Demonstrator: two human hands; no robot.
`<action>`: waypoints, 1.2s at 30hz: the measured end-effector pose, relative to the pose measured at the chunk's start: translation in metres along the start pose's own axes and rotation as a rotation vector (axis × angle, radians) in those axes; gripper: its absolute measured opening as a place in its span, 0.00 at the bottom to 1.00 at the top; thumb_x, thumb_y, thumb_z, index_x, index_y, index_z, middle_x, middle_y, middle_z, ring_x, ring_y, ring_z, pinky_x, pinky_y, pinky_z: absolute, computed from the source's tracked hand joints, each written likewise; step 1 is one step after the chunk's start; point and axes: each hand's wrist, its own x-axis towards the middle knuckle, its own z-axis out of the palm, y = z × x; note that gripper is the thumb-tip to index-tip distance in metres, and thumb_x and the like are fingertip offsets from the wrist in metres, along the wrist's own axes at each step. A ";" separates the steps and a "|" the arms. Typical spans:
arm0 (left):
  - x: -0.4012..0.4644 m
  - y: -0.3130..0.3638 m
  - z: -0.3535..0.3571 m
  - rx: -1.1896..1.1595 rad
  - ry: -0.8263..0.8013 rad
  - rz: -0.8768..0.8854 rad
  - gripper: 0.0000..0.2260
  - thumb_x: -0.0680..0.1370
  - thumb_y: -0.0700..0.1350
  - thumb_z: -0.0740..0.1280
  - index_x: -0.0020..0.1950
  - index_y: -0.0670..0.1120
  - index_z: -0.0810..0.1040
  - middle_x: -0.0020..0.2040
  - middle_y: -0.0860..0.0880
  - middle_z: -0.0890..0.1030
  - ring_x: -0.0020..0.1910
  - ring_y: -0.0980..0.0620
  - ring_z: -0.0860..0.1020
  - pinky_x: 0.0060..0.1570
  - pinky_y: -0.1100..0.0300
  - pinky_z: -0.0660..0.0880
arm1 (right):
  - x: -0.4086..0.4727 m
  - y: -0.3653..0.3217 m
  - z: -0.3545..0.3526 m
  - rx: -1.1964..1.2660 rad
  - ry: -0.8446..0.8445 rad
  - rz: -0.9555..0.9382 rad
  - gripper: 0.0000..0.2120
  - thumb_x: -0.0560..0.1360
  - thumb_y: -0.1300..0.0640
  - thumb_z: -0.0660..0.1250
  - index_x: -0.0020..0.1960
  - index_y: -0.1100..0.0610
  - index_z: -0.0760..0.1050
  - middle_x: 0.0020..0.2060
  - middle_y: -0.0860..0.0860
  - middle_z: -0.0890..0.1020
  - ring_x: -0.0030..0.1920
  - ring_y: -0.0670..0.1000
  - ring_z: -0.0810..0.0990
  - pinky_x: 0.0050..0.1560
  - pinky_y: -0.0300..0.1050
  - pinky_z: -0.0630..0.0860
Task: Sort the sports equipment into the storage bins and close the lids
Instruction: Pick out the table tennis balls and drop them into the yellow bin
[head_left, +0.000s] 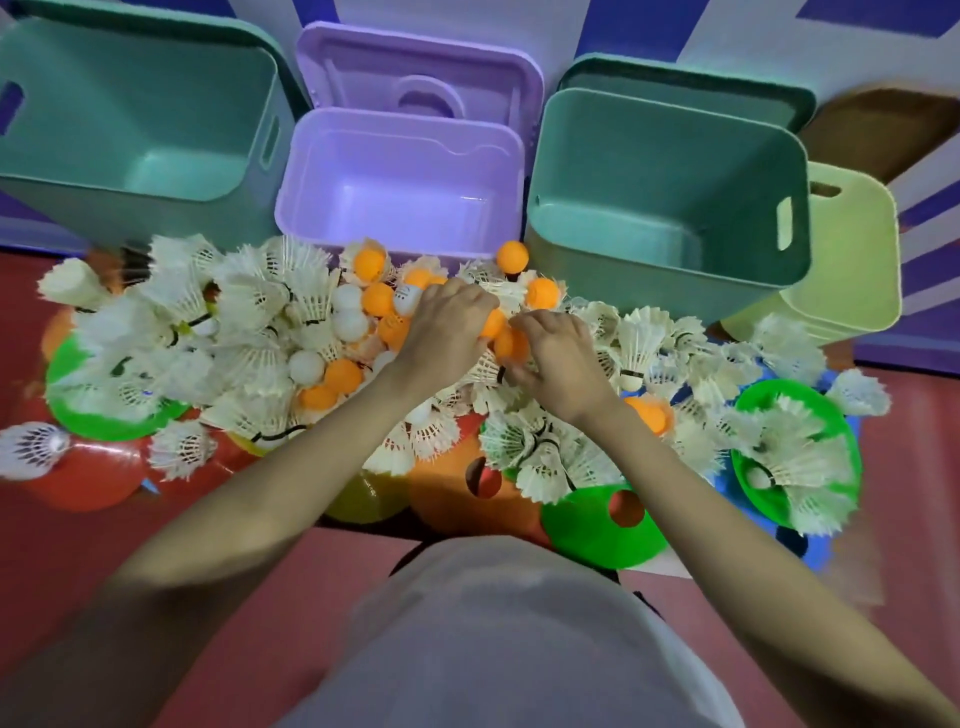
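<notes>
A heap of white shuttlecocks (249, 312), orange balls (343, 375) and white balls (306, 366) lies on the red floor in front of three open bins. My left hand (447, 327) curls round an orange ball (492, 322) in the middle of the heap. My right hand (558, 358) grips another orange ball (511, 344) right beside it. The purple bin (400, 176) stands just beyond both hands, with nothing inside. A teal bin (130, 130) stands to its left and another teal bin (670, 192) to its right.
The purple lid (421, 78) leans behind the purple bin. A pale green bin (841, 260) stands at the far right. Flat cone markers lie under the heap: green (602, 525), orange (457, 493), red (93, 478), yellow (363, 499).
</notes>
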 end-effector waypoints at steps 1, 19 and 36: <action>0.001 0.000 0.000 0.000 -0.003 0.008 0.15 0.71 0.40 0.73 0.57 0.42 0.79 0.53 0.44 0.81 0.55 0.42 0.75 0.52 0.48 0.69 | 0.001 -0.001 0.002 -0.008 0.011 0.006 0.22 0.77 0.51 0.65 0.68 0.59 0.69 0.64 0.56 0.73 0.66 0.59 0.68 0.65 0.50 0.56; 0.043 0.055 -0.035 -0.328 0.144 -0.018 0.17 0.73 0.45 0.73 0.61 0.44 0.78 0.57 0.46 0.81 0.56 0.44 0.76 0.56 0.53 0.68 | -0.052 0.098 -0.040 0.226 0.370 0.195 0.18 0.74 0.52 0.66 0.60 0.59 0.74 0.52 0.56 0.79 0.52 0.60 0.76 0.54 0.53 0.69; 0.209 0.285 0.051 -0.316 -0.036 0.185 0.17 0.74 0.41 0.71 0.63 0.46 0.77 0.61 0.46 0.78 0.58 0.43 0.76 0.55 0.49 0.74 | -0.129 0.315 -0.098 0.400 0.666 0.540 0.16 0.74 0.59 0.68 0.59 0.62 0.71 0.53 0.58 0.79 0.48 0.58 0.77 0.49 0.48 0.72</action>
